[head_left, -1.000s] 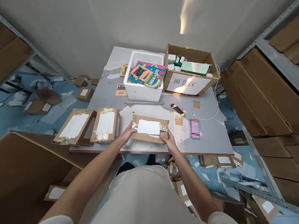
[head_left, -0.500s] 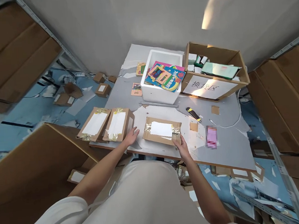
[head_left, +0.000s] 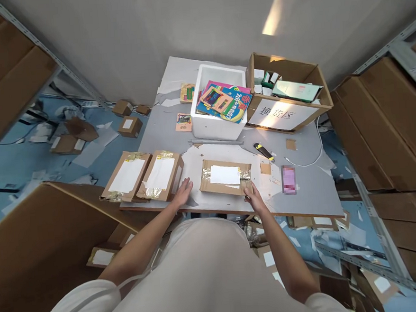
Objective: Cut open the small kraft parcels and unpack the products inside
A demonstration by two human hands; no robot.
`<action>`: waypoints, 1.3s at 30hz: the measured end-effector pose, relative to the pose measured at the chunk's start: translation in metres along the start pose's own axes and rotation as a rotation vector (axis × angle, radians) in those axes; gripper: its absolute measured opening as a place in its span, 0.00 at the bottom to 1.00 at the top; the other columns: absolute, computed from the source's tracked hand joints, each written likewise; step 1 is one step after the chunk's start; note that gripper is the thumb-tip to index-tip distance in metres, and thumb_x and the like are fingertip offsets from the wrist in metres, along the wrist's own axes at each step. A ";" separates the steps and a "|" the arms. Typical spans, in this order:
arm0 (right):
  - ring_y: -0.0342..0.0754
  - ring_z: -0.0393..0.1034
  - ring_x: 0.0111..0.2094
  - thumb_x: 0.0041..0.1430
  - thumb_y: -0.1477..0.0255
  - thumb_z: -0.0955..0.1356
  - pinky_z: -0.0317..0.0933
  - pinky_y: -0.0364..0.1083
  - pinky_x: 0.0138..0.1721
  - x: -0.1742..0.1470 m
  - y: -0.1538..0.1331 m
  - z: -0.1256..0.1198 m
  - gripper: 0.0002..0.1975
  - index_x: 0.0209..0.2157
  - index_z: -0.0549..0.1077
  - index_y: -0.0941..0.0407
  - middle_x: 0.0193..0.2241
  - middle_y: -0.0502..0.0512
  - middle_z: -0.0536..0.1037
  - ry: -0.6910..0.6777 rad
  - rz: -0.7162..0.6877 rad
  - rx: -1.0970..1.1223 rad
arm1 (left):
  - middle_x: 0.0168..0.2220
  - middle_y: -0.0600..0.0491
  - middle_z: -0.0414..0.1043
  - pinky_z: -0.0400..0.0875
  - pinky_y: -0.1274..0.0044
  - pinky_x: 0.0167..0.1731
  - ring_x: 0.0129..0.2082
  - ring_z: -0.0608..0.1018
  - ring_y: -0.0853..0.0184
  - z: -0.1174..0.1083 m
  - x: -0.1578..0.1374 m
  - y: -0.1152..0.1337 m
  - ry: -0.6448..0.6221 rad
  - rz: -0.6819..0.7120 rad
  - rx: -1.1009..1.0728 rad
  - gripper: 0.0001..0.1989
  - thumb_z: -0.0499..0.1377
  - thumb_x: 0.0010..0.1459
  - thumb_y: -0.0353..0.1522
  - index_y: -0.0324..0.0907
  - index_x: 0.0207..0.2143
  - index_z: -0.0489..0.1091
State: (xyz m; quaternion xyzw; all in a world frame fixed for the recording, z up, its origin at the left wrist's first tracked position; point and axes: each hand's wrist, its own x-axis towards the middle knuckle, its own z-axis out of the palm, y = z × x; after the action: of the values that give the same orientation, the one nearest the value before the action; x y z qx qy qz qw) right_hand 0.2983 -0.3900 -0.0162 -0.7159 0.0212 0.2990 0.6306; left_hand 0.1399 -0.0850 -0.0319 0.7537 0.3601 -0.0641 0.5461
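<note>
Room: 1 plain grey wall [head_left: 198, 23] is seen behind the table, and the blue floor [head_left: 52, 167] is strewn with paper scraps and cartons.
Table: its grey top [head_left: 313, 186] is worn to white across the middle.
Taped parcel: 1 flat brown parcel [head_left: 225, 176] is placed over the white patch near the front edge, its white label facing up and tape wrapped round both ends; whether its near edge is lifted cannot be told.
Right grip: the parcel's right near corner is pinched by the right hand [head_left: 254, 199], with the thumb laid on top and the fingers closed about the edge.
Left grip: nothing is held by the left hand [head_left: 182, 194]; its fingers are spread wide, just beside the nearer labelled box, and whether that box or the tabletop is touched cannot be told.
Labelled boxes: 2 are set side by side at the table's left, the outer box [head_left: 127, 176] and the nearer box [head_left: 160, 175].
Back row: books [head_left: 229, 104] are heaped in a white foam box [head_left: 216, 129], beside which an open carton [head_left: 323, 106] is stood.
Right side: a black-and-yellow cutter [head_left: 264, 152], a white cable [head_left: 301, 165] and a blurred pink item [head_left: 288, 180] are laid apart.
</note>
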 end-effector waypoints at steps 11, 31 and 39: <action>0.55 0.68 0.53 0.37 0.68 0.75 0.57 0.58 0.57 0.002 0.024 -0.002 0.37 0.53 0.68 0.55 0.51 0.60 0.74 -0.102 -0.056 -0.106 | 0.65 0.38 0.54 0.50 0.62 0.64 0.65 0.59 0.51 0.031 0.001 0.010 -0.279 0.241 -0.338 0.59 0.70 0.34 0.50 0.40 0.65 0.51; 0.58 0.69 0.44 0.59 0.51 0.60 0.59 0.53 0.49 0.032 -0.018 0.023 0.25 0.30 0.75 0.56 0.35 0.63 0.78 0.091 -0.192 -0.595 | 0.38 0.43 0.73 0.67 0.66 0.47 0.43 0.74 0.54 0.030 0.023 0.036 0.136 0.140 0.158 0.28 0.50 0.58 0.48 0.36 0.48 0.73; 0.51 0.72 0.44 0.50 0.58 0.67 0.64 0.53 0.50 0.006 0.026 -0.008 0.32 0.55 0.68 0.58 0.50 0.62 0.74 0.023 -0.080 -0.269 | 0.58 0.39 0.66 0.66 0.65 0.54 0.56 0.71 0.56 0.024 -0.009 -0.022 -0.007 0.125 -0.097 0.34 0.53 0.50 0.40 0.34 0.58 0.63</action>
State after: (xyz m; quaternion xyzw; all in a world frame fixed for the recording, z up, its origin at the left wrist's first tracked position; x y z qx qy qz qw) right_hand 0.2957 -0.4008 -0.0414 -0.7976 -0.0405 0.2653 0.5402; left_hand 0.1271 -0.1064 -0.0542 0.7472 0.3132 -0.0149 0.5860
